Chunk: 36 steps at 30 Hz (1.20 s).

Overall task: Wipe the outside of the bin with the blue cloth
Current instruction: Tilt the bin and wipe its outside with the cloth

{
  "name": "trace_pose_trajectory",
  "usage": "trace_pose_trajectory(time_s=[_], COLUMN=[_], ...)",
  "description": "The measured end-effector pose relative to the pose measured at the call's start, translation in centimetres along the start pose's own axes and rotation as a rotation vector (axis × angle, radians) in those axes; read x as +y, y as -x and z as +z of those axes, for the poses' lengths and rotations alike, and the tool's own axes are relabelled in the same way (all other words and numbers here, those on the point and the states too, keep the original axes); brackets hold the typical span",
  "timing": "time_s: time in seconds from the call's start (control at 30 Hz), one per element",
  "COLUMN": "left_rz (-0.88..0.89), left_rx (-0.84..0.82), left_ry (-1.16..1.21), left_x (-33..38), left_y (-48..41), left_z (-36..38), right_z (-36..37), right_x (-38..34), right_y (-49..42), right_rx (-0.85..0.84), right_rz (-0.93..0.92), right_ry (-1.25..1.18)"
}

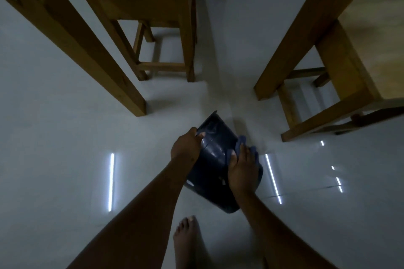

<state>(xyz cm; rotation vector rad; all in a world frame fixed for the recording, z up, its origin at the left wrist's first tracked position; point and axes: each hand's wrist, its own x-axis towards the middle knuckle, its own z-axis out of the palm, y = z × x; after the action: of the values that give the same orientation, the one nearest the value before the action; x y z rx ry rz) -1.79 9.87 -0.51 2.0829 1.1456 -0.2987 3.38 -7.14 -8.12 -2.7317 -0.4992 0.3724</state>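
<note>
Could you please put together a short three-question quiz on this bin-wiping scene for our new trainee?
1. True or false: the dark bin stands upright on the floor, untouched.
2. Which hand presses the blue cloth against the bin?
A. left hand
B. right hand
C. neither
3. Fill in: below the bin, at the bottom of the view, a bare ____ rests on the floor.

Key:
1. False. The bin is tipped over and held by both hands.
2. B. The right hand holds the cloth on the bin's side, while the left hand grips the bin's far end.
3. foot
</note>
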Motion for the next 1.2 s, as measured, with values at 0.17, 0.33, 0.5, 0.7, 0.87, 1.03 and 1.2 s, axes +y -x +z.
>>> trace_pose_trajectory(time_s=[0.17,0.33,0.5,0.7,0.87,1.03,1.2], left_rz=[-0.001,0.009,-0.006,0.006,0.003,0.001,0.067], left_rx=[0.013,0.016,-0.022,0.041,0.016,0.01,0.02], left_ry=[-0.014,-0.01,0.031,-0.022,-0.015,-0.018,0.008], left_x=[-0.3,0.1,-1.1,0.3,-0.1,-0.8,0.8], left_y=[-0.1,-0.3,0.0,-0.3,-0.3,-0.6,-0.9], left_z=[0.2,0.4,0.1,0.4,0.4,0.4,0.3], right_z=[1.5,1.5,1.7,2.2,0.9,2.4,0.6], right_x=[-2.9,-2.9,-0.3,-2.6,0.1,-1.4,-2.0], right_y=[6.6,0.8,6.6,5.5,3.3,7.5,2.3], right_rx=[-0.107,-0.061,-0.001,-0.074,0.037,-0.083,0.011], right_rz=[-0.29,-0.285,-0.124,-0.312,-0.119,-0.23,-0.24], right_ry=[0.115,0.133,0.048,0.135,-0.022,0.099,0.001])
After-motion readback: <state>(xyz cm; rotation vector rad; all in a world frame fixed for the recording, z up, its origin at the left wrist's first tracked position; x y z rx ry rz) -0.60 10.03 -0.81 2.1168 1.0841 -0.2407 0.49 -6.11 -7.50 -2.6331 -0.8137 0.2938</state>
